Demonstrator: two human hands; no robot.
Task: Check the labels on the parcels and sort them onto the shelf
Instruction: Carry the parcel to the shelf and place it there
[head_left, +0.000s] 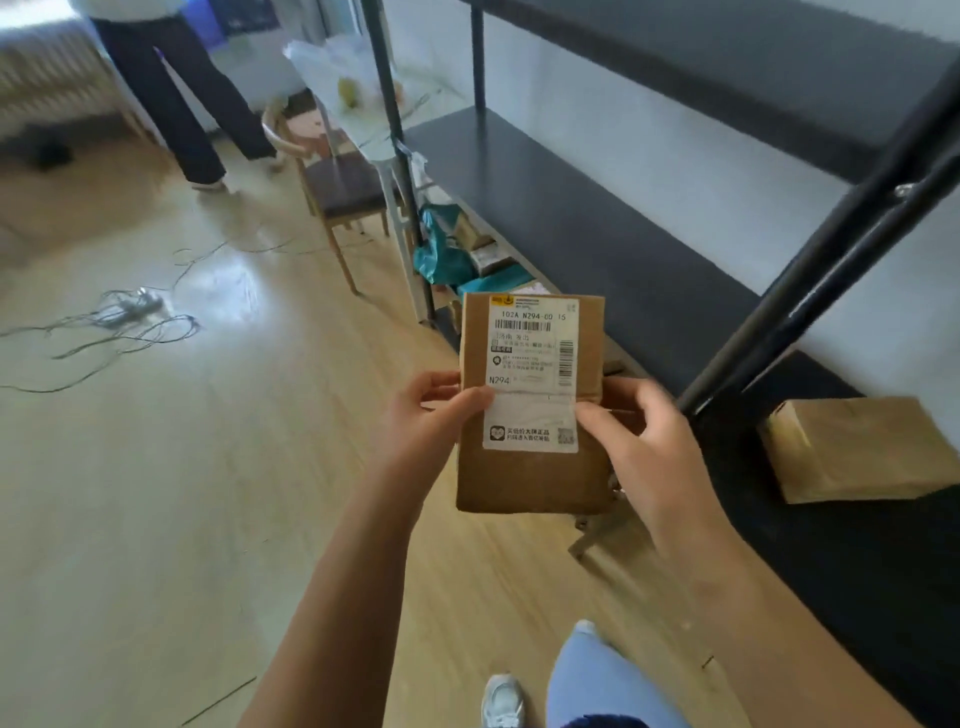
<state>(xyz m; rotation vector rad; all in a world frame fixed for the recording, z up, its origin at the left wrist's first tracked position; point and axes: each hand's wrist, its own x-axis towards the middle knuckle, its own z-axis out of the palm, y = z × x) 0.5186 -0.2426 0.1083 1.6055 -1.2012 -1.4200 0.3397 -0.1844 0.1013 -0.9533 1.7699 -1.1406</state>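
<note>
Currently the label-check step, judged from the head view: left hand (431, 415) and right hand (649, 441) each grip a side edge of the parcel (532, 405), label (532, 371) facing up, held off the floor beside the shelf (597, 228). Next: pick a tier, near the brown parcel (852, 447) at the shelf's front corner.

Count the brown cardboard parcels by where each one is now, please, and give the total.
Held in both hands, label facing the camera: 1, the parcel, left hand, right hand.
Lying on the dark shelf at the right: 1, the second parcel.
Total: 2. Packages under the far end are too blurred to count.
</note>
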